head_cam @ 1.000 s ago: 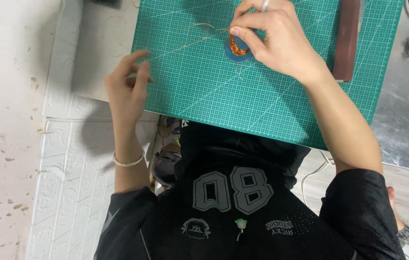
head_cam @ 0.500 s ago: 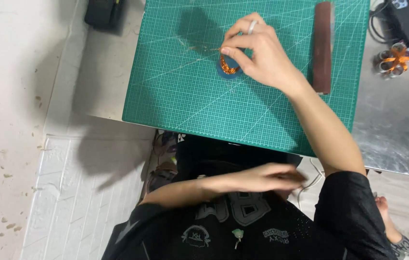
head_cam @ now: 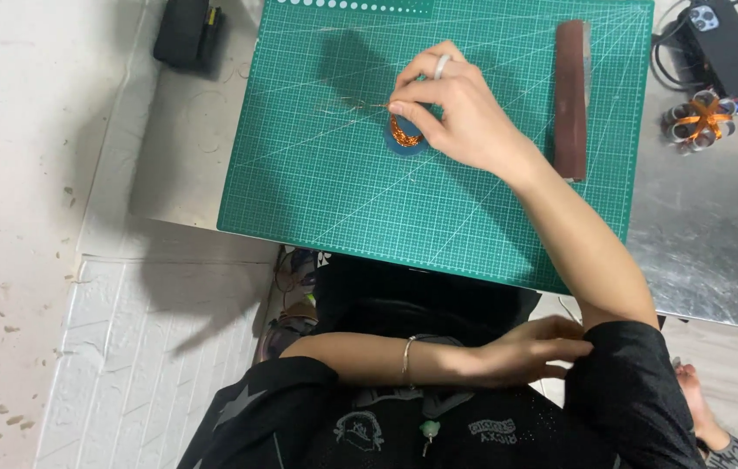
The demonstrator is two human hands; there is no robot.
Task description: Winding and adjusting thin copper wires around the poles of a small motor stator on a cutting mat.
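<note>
My right hand [head_cam: 460, 113] rests on the green cutting mat [head_cam: 343, 191] and pinches a small coil of copper wire [head_cam: 404, 135] that lies on a blue round disc [head_cam: 399, 146]. A thin strand of wire runs left from the coil across the mat. My left hand [head_cam: 530, 352] is drawn back against my body, its fingers touching the black sleeve [head_cam: 638, 382] of my right arm near the elbow. It holds nothing that I can see. A thin bracelet sits on the left wrist.
A long brown bar [head_cam: 571, 95] lies upright on the mat's right side. A black device with cables [head_cam: 721, 48] and an orange-and-silver part [head_cam: 699, 122] sit on the metal table at right. A black box [head_cam: 187, 30] lies at top left.
My left hand left the mat's left edge and swung back across my body to the right sleeve. The right hand stayed on the coil. The view shifted, showing more of the mat.
</note>
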